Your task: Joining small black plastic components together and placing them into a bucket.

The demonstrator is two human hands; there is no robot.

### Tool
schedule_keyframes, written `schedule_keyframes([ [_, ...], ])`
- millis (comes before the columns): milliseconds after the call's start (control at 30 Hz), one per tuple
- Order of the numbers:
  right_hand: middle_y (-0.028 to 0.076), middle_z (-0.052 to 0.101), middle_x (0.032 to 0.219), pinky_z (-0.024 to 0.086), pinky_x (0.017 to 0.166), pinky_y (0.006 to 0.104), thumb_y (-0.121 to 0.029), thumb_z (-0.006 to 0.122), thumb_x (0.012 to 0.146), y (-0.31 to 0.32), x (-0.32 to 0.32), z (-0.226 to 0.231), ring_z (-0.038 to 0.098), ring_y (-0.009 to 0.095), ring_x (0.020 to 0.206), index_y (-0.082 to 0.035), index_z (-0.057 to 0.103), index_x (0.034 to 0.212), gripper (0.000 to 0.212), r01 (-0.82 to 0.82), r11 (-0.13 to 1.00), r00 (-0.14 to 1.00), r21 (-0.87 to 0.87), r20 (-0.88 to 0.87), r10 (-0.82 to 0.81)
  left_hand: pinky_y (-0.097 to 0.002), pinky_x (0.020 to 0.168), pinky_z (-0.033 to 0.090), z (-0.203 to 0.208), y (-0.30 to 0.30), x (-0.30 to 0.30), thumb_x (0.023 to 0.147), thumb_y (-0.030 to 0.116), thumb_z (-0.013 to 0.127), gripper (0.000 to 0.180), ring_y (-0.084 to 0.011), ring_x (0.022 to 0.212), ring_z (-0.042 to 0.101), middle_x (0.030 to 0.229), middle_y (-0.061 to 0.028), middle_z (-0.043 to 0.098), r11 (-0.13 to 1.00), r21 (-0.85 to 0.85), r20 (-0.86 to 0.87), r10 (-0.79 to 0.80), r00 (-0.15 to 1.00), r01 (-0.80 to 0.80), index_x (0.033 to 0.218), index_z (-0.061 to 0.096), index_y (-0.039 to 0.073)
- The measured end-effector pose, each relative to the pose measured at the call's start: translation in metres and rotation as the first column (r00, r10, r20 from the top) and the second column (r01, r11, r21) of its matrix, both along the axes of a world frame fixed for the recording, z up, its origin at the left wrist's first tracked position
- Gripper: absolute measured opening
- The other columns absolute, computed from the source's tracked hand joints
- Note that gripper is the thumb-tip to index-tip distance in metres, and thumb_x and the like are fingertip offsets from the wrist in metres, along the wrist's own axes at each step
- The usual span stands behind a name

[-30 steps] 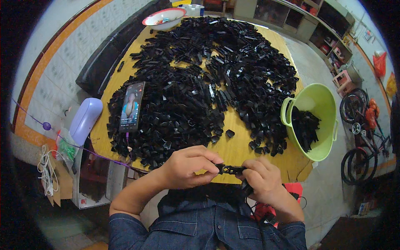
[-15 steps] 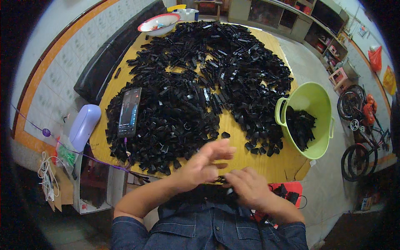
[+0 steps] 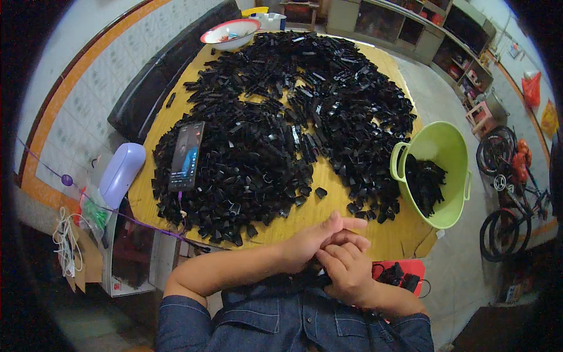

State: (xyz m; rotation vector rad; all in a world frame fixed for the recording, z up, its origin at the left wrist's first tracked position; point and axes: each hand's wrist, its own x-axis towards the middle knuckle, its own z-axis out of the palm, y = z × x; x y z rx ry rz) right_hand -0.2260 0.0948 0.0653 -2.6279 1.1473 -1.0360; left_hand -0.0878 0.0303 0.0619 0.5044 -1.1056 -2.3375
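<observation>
Over the near edge of the table, my left hand (image 3: 316,237) and my right hand (image 3: 350,268) are pressed together. The left thumb points up and its index finger stretches to the right, while the other fingers curl. Bent fingers of my right hand close in against the left palm. Whatever lies between them is hidden. Beyond the hands spreads a large heap of small black plastic pieces (image 3: 234,199), some short and chip-like, others long strips. One loose black piece (image 3: 321,192) lies just ahead of my hands on the yellow tabletop (image 3: 325,172).
A green two-handled basket (image 3: 457,193) at the right holds black pieces. A phone (image 3: 186,157) with a lit screen lies on the heap, a purple cord at its lower end. A red-rimmed bowl (image 3: 246,24) stands far left; a red stool (image 3: 417,268) is beside my right arm.
My left hand has moved right and met my right hand. My right hand's fingers have come up against the left palm. The view has shifted slightly.
</observation>
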Motion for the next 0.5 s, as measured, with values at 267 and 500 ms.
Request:
schedule_keyframes([
  [267,0.013,0.058,0.088,0.046,0.064,0.0375,0.002,0.066,0.057,-0.026,-0.028,-0.009,0.055,0.031,0.081,-0.007,0.058,0.098,0.043,0.364,0.927,0.931,0.091,-0.071,-0.358,-0.0363,0.069,0.047,-0.026,-0.037,0.016,0.084,0.017,0.055,0.015,-0.0237,0.086,0.057,0.095,-0.0063,0.059,0.264,-0.963,0.181,0.779,0.601,-0.052,0.093,0.063,0.007],
  [500,0.013,0.064,0.080,0.047,0.065,0.0351,-0.013,0.072,0.070,-0.088,-0.007,0.017,0.062,0.029,0.075,-0.006,0.061,0.088,0.022,0.417,0.785,0.838,0.458,0.139,-0.527,-0.0359,0.058,0.042,-0.030,-0.046,0.002,0.069,0.016,0.056,0.009,-0.0228,0.078,0.052,0.080,-0.0032,0.054,-0.203,-0.863,0.016,0.905,0.426,0.463,0.076,0.061,0.011],
])
